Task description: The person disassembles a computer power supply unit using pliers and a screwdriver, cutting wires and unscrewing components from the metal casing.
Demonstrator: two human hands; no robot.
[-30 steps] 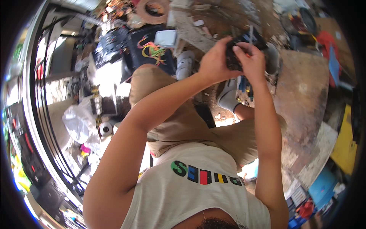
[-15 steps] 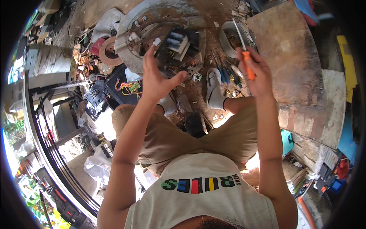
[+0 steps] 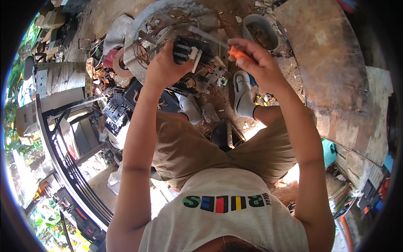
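My left hand (image 3: 165, 68) is closed on the near left side of a black electronic unit (image 3: 203, 45), thumb and fingers apart around its edge. A pale block (image 3: 195, 58) and dark finned parts sit on the unit beside the thumb. To the right, my right hand (image 3: 259, 62) is wrapped round the orange handle of a screwdriver (image 3: 239, 53). Its shaft, smeared by motion, points left and away, over the unit's far side. The fingertips of my left hand are partly hidden behind the unit.
Beneath the unit is a round grey rim (image 3: 133, 34) with scraps inside. An oval grey tub (image 3: 273, 38) stands at the far right, beside a large brown board (image 3: 325, 54). Loose electronic parts (image 3: 115, 105) lie at left. My shoes (image 3: 242, 94) are just nearer than the unit.
My left hand has gone from spread fingers to a grip on the unit. My right hand has moved left, and the screwdriver has swung from pointing away to pointing left, towards the unit.
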